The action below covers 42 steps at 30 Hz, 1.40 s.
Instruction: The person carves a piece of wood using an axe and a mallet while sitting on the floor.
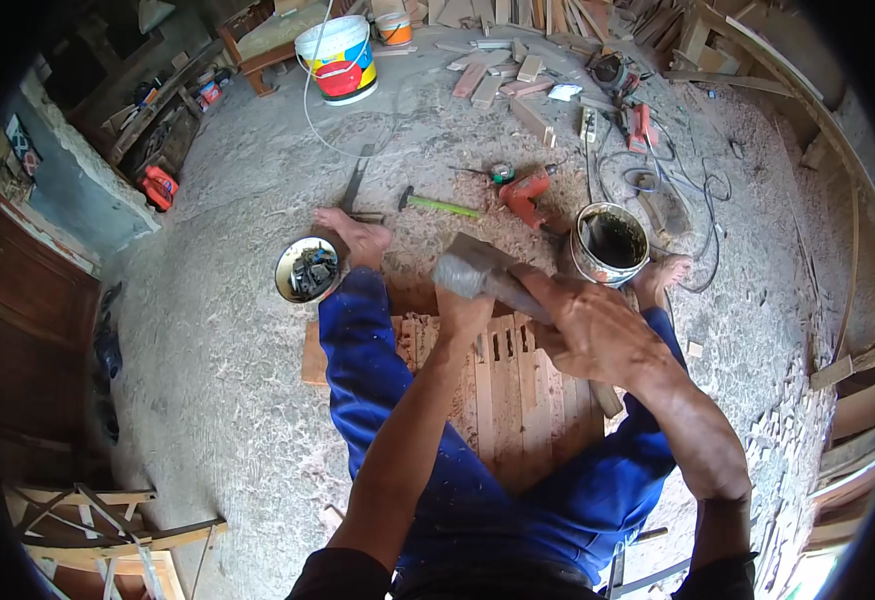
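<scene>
Around slotted boards: rough grey floor, red drill, wood scraps, door.

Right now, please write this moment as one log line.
right hand: grips mallet; left hand: partly hidden by mallet; slotted boards: between legs

A block-headed mallet is held, its handle angled right and near, at the far ends of brown wooden boards, slotted and laid side by side.
</scene>
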Available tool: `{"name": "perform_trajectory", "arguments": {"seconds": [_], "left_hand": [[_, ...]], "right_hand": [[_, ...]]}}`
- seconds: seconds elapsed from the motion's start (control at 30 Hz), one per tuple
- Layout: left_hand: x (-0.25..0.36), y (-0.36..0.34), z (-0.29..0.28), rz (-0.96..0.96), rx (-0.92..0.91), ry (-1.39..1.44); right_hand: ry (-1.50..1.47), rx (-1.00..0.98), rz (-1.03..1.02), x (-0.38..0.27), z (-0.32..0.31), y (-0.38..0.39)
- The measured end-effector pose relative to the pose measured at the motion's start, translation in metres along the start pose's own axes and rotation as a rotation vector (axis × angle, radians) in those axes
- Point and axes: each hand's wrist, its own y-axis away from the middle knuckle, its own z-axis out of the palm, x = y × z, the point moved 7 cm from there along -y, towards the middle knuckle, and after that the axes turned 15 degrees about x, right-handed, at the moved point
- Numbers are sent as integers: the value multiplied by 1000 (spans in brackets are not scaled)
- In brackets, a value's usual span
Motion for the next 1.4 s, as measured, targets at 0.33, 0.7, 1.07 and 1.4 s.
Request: {"name": "perform_trajectory", "arguments": {"seconds": [0.33,0.7,1.07,1.4], "left_hand": [[4,0,9,-152,68,-78],[79,95,-30,83,-168,-137],[71,64,-19,194,112,-184],[74,25,7,99,-24,-204]], "right_hand": [[-86,443,180,4,-58,-67],[-394,33,309,21,-9,32],[-608,111,650,39,3,74],[-805,88,852,37,21,77]]}}
